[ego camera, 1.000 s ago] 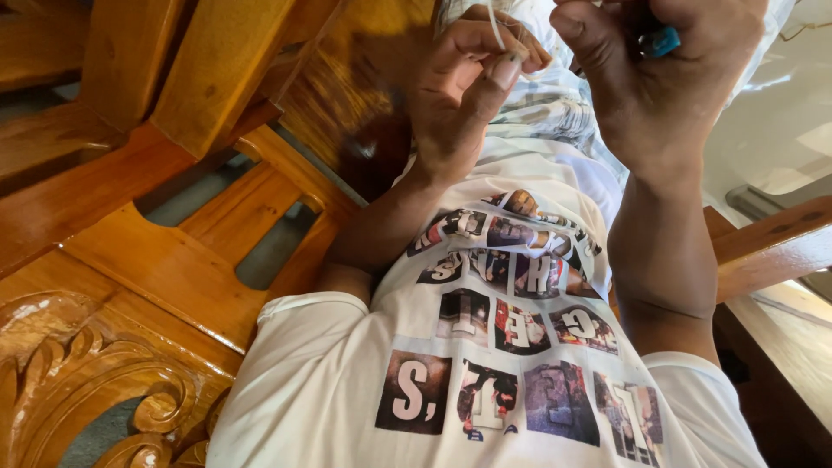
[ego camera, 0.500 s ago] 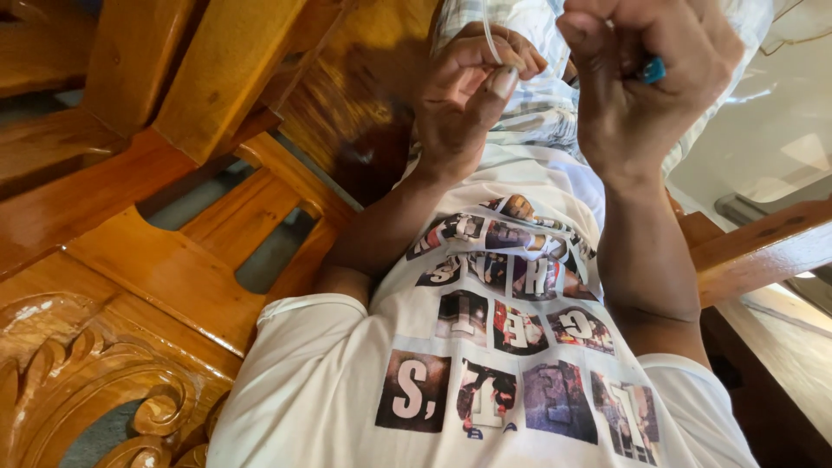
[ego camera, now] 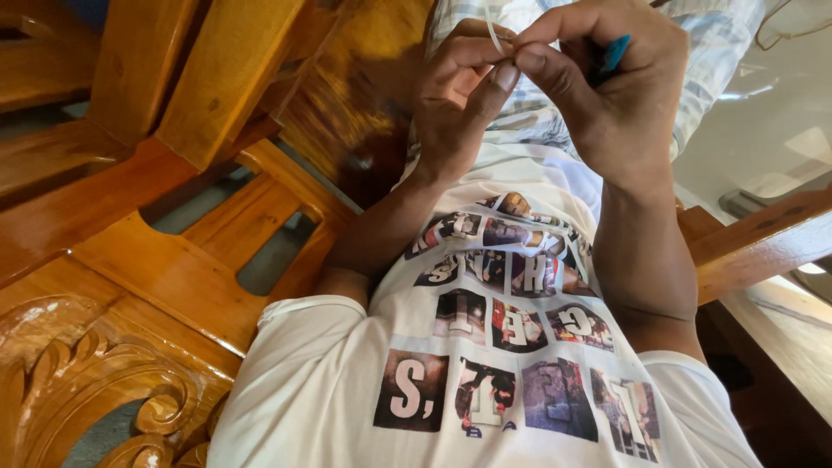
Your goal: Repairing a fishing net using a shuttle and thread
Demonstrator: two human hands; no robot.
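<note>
Head view: I see both hands raised together over the lap, working a thin white strand.

My left hand is curled, its thumb and forefinger pinching the white strand, which loops up just above the fingertips and runs down between the two hands. My right hand is closed too, its thumb meeting the left thumb at the strand, and a blue tool is tucked in its fist with only the tip showing; I cannot tell what kind of tool it is. The strand sits right where the fingertips touch, over checked fabric on the lap. Below is a white printed shirt, and a carved wooden chair stands to the left.
</note>
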